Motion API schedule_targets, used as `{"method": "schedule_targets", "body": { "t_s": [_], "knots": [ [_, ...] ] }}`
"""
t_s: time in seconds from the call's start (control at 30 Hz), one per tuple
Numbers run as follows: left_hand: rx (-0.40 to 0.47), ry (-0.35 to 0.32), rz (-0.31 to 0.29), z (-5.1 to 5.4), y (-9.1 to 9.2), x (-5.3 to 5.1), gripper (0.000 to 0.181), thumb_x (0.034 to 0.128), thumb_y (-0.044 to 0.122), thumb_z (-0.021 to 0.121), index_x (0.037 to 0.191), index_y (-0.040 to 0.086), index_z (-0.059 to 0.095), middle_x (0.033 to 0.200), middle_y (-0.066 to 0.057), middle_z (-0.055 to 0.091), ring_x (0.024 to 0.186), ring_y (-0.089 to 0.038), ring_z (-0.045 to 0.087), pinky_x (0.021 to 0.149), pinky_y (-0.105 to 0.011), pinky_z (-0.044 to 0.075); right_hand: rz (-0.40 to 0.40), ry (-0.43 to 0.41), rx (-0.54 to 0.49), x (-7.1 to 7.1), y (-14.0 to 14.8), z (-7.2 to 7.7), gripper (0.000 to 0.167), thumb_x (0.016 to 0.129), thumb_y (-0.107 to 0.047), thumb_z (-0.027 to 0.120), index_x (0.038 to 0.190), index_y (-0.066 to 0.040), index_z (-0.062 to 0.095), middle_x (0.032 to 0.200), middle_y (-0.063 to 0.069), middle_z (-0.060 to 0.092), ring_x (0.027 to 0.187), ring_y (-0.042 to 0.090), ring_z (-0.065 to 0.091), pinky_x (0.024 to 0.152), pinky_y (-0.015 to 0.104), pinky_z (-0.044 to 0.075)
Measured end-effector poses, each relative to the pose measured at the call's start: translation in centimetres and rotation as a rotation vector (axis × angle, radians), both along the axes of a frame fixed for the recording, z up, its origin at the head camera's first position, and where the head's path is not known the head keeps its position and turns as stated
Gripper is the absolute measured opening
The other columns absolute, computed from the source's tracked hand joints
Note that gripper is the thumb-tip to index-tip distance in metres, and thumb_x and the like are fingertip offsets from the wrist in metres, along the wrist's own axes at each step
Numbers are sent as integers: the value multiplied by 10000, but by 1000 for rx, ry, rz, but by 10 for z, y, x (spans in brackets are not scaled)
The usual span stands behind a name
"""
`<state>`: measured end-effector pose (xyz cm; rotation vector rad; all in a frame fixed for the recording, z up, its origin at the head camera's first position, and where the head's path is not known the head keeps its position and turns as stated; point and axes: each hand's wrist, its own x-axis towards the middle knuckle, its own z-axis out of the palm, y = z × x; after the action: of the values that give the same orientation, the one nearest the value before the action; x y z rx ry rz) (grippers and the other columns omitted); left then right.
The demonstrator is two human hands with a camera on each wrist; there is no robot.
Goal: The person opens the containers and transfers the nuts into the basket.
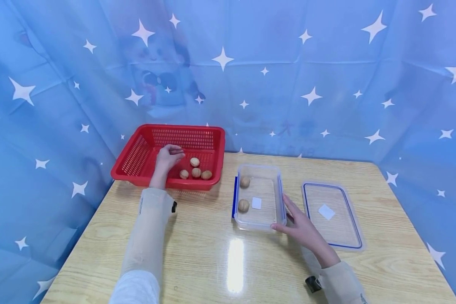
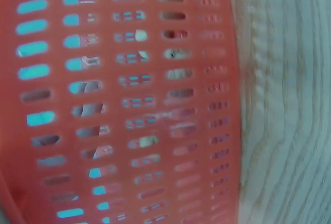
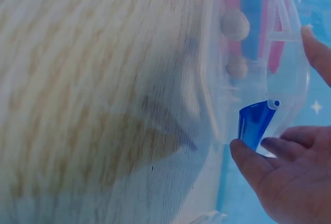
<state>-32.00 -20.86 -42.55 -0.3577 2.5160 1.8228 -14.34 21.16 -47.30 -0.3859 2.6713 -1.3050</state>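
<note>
My left hand [image 1: 169, 158] is inside the red plastic basket [image 1: 131, 180], fingers pointing right and loosely bent, with no object visible between them. Several walnuts [image 1: 196, 172] lie on the basket floor to the right of that hand. Only the slotted basket wall [image 2: 155, 89] shows in the left wrist view, hiding the hand. A clear plastic container [image 1: 264, 219] with blue latches stands uncovered at mid-table, holding two walnuts [image 1: 243, 205] along its left side. My right hand [image 1: 302, 228] grips its near right corner, thumb on the front and fingers along the right side.
To the right of the container, its clear lid [image 1: 342, 228] with a blue seal lies flat on the wooden table [image 1: 197, 261]. A blue curtain [image 1: 266, 105] with white stars hangs behind the table and at both sides.
</note>
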Motion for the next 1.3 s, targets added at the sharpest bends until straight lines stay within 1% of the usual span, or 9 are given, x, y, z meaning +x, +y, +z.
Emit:
{"method": "schedule_targets", "body": {
  "t_s": [0.23,0.4,0.53,0.73,0.93,1.07,1.17,1.3],
  "knots": [
    [4,49,-57,4,8,8,378,982,115,622,1331,9,520,1380,-195,581,1267,-339,575,1068,-438,502,-1,-7,-3,1,0,0,1027,878,-334,756,1597,-41,83,1648,267,87,1487,502,181,1133,553,331],
    [21,93,-104,10,15,18,411,978,123,631,1350,-5,512,1362,-201,597,1259,-344,573,1062,-462,502,-5,-6,-3,1,0,0,1032,870,-333,762,1593,-30,92,1647,268,94,1490,498,176,1133,548,330],
    [14,117,-132,13,22,27,384,978,136,633,1329,16,531,1343,-181,611,1249,-329,579,1059,-464,502,-4,-3,5,0,0,-1,1033,870,-338,762,1592,-25,93,1647,267,96,1492,495,177,1133,542,334],
    [40,146,-171,17,29,40,391,979,138,629,1345,44,530,1354,-161,602,1253,-320,597,1074,-443,498,-6,-10,7,-1,-1,-2,1036,869,-343,763,1593,-26,92,1648,266,94,1493,493,176,1135,543,334],
    [105,190,-229,28,38,57,405,973,136,635,1352,46,524,1359,-160,600,1260,-315,597,1068,-432,505,-11,-12,20,-1,0,-2,1037,869,-357,760,1592,-24,96,1648,265,95,1491,494,182,1141,547,325],
    [102,235,-268,33,46,68,410,966,145,649,1343,32,535,1346,-178,603,1253,-319,597,1063,-411,508,-10,-13,19,-1,1,-2,1035,872,-360,757,1592,-23,95,1648,267,92,1490,495,184,1142,548,324],
    [100,261,-284,33,54,76,386,955,142,664,1313,42,556,1324,-172,614,1244,-313,605,1058,-404,513,-7,-11,16,0,1,-2,1032,874,-355,756,1591,-20,95,1648,269,91,1488,497,187,1140,546,327],
    [96,280,-298,29,69,83,359,945,146,677,1283,77,578,1301,-137,633,1217,-291,623,1018,-397,541,-6,-10,14,0,1,-2,1030,876,-357,753,1592,-23,93,1648,268,91,1488,497,185,1140,548,325]
  ]
}}
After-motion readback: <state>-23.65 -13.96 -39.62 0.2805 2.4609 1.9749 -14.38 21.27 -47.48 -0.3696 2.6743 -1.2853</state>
